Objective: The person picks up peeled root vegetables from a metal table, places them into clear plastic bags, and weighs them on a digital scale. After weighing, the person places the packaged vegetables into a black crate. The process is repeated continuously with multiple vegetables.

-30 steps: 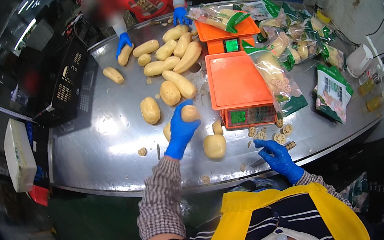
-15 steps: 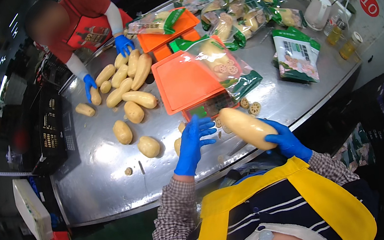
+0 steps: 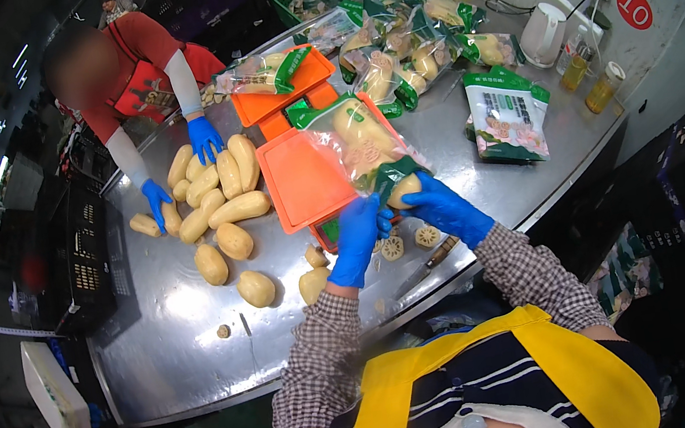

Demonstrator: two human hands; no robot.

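Note:
A clear plastic bag with green ends [image 3: 356, 137] lies over the orange scale tray [image 3: 303, 184], with lotus roots showing inside it. My right hand [image 3: 448, 211] is closed around a lotus root [image 3: 404, 193] at the near end of the bag; much of that root is hidden by the bag and my fingers. At the same end my left hand [image 3: 356, 243] grips the bag's edge, its fingertips partly hidden. Cut lotus root pieces [image 3: 393, 248] lie just below my hands, beside a knife [image 3: 428, 267] with a wooden handle.
Whole lotus roots [image 3: 233, 241] are spread on the metal table [image 3: 169, 355] to the left. Across from me, a co-worker's gloved hands [image 3: 205, 137] touch the pile. Filled bags [image 3: 416, 57], flat bags [image 3: 509, 114], a kettle [image 3: 543, 33] and jars [image 3: 604, 86] stand farther right.
My right hand has carried the lotus root up and left to the bag's near end. My left hand has closed on the bag. The knife now shows near the table edge.

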